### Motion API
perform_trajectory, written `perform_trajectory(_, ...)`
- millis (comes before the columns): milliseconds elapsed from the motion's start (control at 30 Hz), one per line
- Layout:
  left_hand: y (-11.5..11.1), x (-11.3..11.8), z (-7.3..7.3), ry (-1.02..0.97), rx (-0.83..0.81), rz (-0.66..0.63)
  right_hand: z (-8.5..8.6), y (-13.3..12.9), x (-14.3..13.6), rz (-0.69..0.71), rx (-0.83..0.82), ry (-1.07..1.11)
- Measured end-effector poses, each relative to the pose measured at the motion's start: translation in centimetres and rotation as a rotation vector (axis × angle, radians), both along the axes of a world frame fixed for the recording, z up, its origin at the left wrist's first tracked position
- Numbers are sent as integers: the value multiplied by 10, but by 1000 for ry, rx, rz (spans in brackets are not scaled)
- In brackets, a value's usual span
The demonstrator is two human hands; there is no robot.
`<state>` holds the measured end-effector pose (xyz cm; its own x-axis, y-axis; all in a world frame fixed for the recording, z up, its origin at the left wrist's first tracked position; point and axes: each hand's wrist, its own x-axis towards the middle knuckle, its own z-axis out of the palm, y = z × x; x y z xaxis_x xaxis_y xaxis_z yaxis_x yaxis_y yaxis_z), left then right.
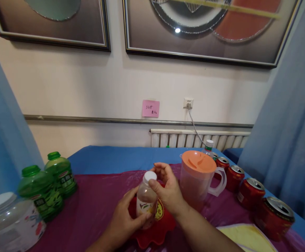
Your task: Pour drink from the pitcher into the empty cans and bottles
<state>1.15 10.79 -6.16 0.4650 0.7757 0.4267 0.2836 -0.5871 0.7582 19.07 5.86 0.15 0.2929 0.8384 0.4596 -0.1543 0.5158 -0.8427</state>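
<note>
My left hand (pixel 125 217) is wrapped round the body of a small clear plastic bottle (pixel 145 197) with a white cap (pixel 150 176) and a printed label. The bottle stands nearly upright over a red wavy-edged tray (pixel 152 239); whether it touches the tray is hidden. My right hand (pixel 168 190) is at the top of the bottle, its thumb against the edge of the cap. The other fingers of that hand are loosely curled and spread behind the cap, apart from it. Just to the right is a clear pitcher (pixel 191 185) with an orange lid.
On the left stand two green bottles (pixel 41 194) and a clear jar (pixel 8 224) with a white lid. Several red cans (pixel 250 192) line the right edge, with a yellow cloth (pixel 247 238) nearby. A small water bottle (pixel 208 147) is behind the pitcher. A purple sheet (pixel 94 196) covers the blue table.
</note>
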Motion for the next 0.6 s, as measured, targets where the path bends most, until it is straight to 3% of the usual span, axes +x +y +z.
perform_trajectory(200, -1, 0, 5, 22, 13, 4, 1, -3, -1, -103, 3, -40)
perform_trajectory(500, -1, -1, -3, 10, -7, 6, 4, 0, 4, 46, 16, 126)
perform_trajectory(600, 0, -1, -2, 19, 1, 20, 3, -1, 7, 35, 18, 22)
